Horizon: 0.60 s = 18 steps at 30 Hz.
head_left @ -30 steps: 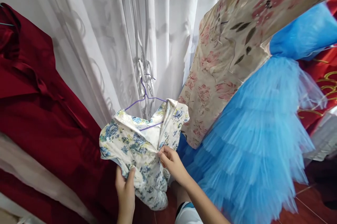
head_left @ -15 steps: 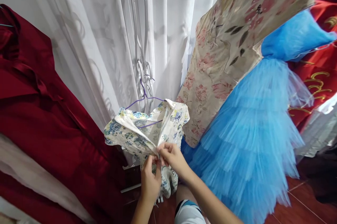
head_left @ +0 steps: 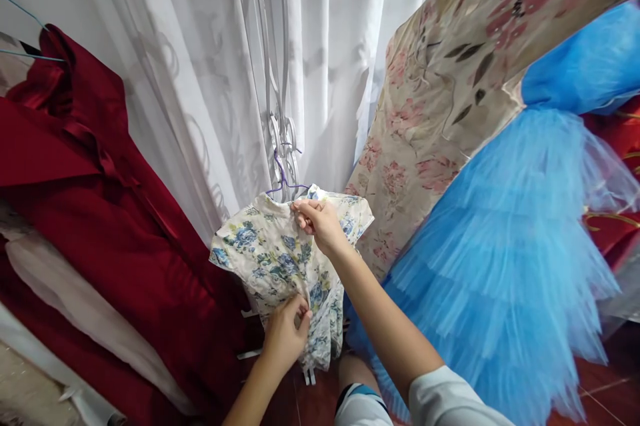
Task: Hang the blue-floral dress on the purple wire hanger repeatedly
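Note:
A small white dress (head_left: 270, 246) with blue and yellow flowers hangs on a purple wire hanger (head_left: 283, 179). Its long opening, apparently a zip, is drawn together up to the neckline. My right hand (head_left: 320, 219) is closed in a pinch at the top of this zip, by the collar; the pull itself is hidden by my fingers. Lower down, my left hand (head_left: 289, 329) pinches the dress fabric beside the closed seam, at about the waist.
A white metal stand (head_left: 273, 73) holds the hanger in front of a white curtain (head_left: 205, 79). Dark red garments (head_left: 135, 266) hang at left. On the right are a beige floral dress (head_left: 425, 119) and a blue tiered tulle dress (head_left: 505, 246). Red tiles (head_left: 610, 393) cover the floor.
My right hand has moved up from the lower end of the V-shaped opening to the neckline, and the opening is now closed. My left hand stays low on the dress.

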Tool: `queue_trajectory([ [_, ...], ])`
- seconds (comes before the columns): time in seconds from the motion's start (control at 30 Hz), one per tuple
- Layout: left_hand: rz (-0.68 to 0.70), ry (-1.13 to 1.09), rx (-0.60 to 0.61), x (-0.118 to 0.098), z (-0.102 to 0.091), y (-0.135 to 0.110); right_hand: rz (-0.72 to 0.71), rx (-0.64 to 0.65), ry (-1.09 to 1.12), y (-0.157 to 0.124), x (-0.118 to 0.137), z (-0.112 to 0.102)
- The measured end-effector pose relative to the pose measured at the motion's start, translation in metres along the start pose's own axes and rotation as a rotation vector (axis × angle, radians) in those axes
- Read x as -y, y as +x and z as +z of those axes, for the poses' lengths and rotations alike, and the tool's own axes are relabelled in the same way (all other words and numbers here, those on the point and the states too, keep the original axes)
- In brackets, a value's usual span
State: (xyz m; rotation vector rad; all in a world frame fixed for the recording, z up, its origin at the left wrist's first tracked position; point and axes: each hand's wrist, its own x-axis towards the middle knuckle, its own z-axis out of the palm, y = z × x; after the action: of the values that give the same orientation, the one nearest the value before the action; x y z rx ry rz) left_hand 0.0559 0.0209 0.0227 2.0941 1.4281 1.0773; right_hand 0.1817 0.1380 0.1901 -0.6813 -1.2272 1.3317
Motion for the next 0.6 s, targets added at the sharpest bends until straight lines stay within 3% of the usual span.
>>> queue_trajectory([
  [0.17,0.122,-0.076,-0.392,-0.030,-0.070,0.065,-0.010,0.035,-0.112,-0.016,0.007,0.000],
  [0.2,0.169,-0.058,-0.434,-0.037,-0.084,0.081,-0.021,0.050,-0.136,-0.018,0.008,0.000],
  [0.27,0.272,0.023,-0.387,-0.052,-0.105,0.110,-0.058,0.083,-0.181,-0.019,0.007,0.000],
  [0.33,0.364,0.106,-0.351,-0.063,-0.113,0.131,-0.099,0.094,-0.229,-0.017,0.003,-0.002],
  [0.4,0.420,0.154,-0.407,-0.068,-0.115,0.143,-0.134,0.053,-0.304,-0.013,-0.006,-0.004],
  [0.5,0.383,0.140,-0.635,-0.061,-0.121,0.150,-0.138,-0.015,-0.432,-0.011,-0.024,-0.007],
  [0.6,0.203,-0.026,-0.918,-0.032,-0.142,0.148,-0.065,0.042,-0.424,-0.020,-0.038,-0.010],
])
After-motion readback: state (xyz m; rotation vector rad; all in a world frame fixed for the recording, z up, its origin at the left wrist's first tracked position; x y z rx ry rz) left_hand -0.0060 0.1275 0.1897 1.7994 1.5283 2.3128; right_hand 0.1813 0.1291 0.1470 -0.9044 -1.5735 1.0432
